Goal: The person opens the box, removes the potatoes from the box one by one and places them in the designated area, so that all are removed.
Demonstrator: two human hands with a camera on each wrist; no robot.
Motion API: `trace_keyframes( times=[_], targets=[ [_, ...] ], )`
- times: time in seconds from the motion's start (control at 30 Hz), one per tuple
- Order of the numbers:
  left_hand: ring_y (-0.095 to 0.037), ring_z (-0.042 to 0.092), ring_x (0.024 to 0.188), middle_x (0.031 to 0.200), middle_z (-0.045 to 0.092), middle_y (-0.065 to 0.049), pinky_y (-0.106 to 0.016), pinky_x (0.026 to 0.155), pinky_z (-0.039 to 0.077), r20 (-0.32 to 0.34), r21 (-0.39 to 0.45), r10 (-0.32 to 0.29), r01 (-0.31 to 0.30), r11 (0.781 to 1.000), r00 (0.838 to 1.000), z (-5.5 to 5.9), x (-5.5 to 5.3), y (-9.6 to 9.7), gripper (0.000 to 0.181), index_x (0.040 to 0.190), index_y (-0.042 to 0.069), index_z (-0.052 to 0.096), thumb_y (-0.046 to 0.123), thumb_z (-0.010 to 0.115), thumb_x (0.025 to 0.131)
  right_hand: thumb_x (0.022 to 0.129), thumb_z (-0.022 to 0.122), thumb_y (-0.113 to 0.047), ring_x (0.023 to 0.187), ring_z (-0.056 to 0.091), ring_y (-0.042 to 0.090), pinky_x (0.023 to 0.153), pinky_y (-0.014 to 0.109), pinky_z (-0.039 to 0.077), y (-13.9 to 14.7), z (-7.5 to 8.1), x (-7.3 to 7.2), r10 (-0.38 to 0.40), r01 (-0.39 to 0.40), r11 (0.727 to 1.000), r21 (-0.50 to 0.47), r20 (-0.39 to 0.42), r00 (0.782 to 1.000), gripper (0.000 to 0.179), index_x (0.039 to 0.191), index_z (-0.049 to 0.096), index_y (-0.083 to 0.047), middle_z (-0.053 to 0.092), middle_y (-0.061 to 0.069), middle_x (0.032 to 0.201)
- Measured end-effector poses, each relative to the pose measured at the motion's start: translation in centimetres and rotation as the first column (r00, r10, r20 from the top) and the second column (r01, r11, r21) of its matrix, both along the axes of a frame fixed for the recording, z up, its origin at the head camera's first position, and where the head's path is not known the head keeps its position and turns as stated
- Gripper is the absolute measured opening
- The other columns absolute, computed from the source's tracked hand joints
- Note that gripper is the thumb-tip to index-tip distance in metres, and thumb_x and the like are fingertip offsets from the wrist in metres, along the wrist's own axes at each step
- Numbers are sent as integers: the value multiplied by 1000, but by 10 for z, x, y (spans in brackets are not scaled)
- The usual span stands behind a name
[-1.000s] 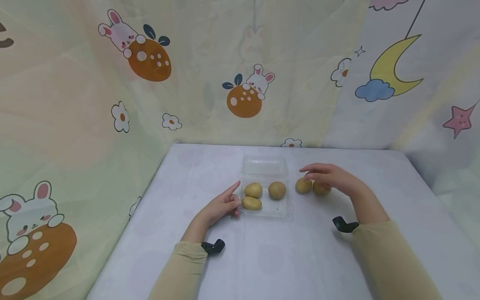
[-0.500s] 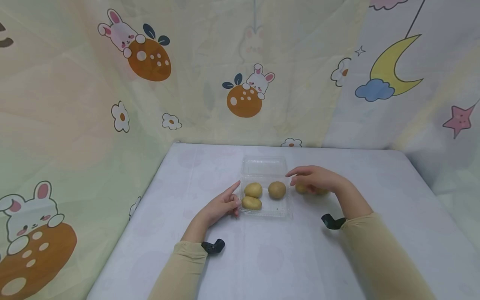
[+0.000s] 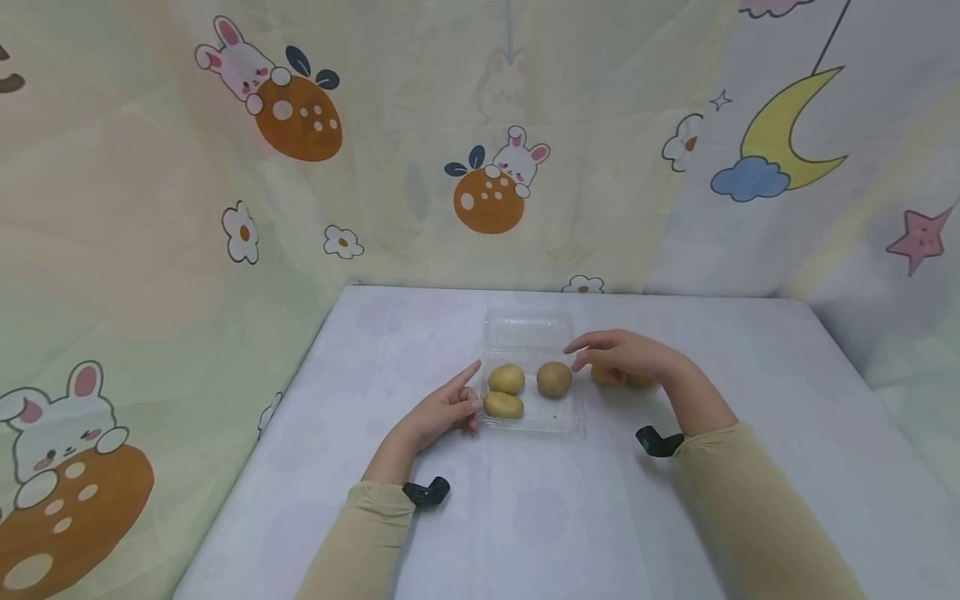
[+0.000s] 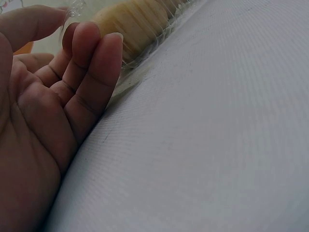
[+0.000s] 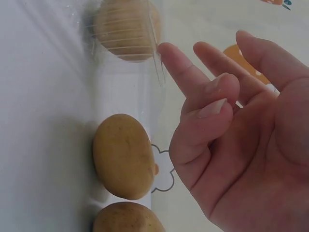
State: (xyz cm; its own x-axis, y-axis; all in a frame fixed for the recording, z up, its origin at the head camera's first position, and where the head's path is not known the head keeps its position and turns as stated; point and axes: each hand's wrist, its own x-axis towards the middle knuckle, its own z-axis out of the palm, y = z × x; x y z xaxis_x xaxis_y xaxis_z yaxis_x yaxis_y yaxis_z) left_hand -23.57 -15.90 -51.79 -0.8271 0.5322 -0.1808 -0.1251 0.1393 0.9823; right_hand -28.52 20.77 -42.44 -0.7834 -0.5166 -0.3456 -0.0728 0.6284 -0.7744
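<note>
Three potatoes lie in a clear plastic clamshell container (image 3: 555,419), two potatoes (image 3: 506,379) on its left side and a browner potato (image 3: 554,379) on its right. My left hand (image 3: 438,412) is at the container's left edge, index finger straight, thumb tip touching the rim in the left wrist view. My right hand (image 3: 626,354) hovers by the right edge and holds nothing; one fingertip meets or nearly meets the rim in the right wrist view. Beneath it, two more potatoes sit on the table, a nearer potato (image 5: 124,157) and a partly cropped potato (image 5: 128,220).
The container's lid (image 3: 528,330) lies folded back toward the far side of the white-covered table (image 3: 540,517). A printed cloth (image 3: 405,183) with rabbits and flowers hangs behind the table. Dark cameras sit on both wrists.
My right hand has moved left from above the two loose potatoes to the container's right edge. The left hand and all the potatoes have stayed in place.
</note>
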Motion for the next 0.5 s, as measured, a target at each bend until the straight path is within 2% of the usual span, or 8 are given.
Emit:
trace_keyframes(
  times=[0.07, 0.17, 0.27, 0.33, 0.5],
  targets=[
    [-19, 62, 79, 91, 56, -4, -36, 80, 56, 5, -2, 0, 0, 1000, 1000, 1, 0, 0, 76, 157, 38, 19, 27, 63, 97, 98, 58, -40, 58, 43, 26, 58, 36, 42, -2, -2, 0, -4, 3, 1000, 3, 7, 1000, 35, 130, 62, -25, 52, 12, 68],
    [-19, 62, 79, 91, 56, -4, -36, 79, 56, 12, -3, 3, -3, 1000, 1000, 2, 1, 1, 76, 157, 38, 19, 26, 63, 97, 97, 60, -41, 59, 41, 34, 57, 37, 39, -6, -4, -1, -16, 16, 1000, 8, 21, 1000, 33, 128, 64, -29, 48, 8, 63],
    [-19, 62, 79, 90, 56, -3, -36, 79, 56, 11, -1, 0, 0, 1000, 1000, 3, 1, 0, 77, 158, 36, 17, 25, 63, 97, 95, 62, -43, 59, 40, 34, 57, 37, 38, -11, -6, -1, -33, 32, 999, 24, 41, 999, 33, 126, 65, -33, 48, 5, 63],
    [-18, 62, 79, 90, 56, -3, -35, 79, 56, 11, 0, -3, 3, 1000, 1000, 3, 1, 0, 78, 158, 36, 17, 25, 63, 97, 94, 63, -43, 57, 39, 29, 57, 36, 38, -15, -7, 0, -37, 36, 999, 30, 56, 998, 33, 126, 65, -34, 47, 4, 62],
    [-18, 62, 78, 90, 56, -3, -35, 78, 56, 5, 4, -10, 10, 1000, 1000, 2, 1, 0, 78, 159, 34, 16, 25, 63, 97, 92, 67, -42, 55, 37, 27, 56, 33, 37, -23, -8, 2, -17, 14, 999, 32, 89, 996, 36, 127, 64, -35, 44, 1, 58]
  ],
)
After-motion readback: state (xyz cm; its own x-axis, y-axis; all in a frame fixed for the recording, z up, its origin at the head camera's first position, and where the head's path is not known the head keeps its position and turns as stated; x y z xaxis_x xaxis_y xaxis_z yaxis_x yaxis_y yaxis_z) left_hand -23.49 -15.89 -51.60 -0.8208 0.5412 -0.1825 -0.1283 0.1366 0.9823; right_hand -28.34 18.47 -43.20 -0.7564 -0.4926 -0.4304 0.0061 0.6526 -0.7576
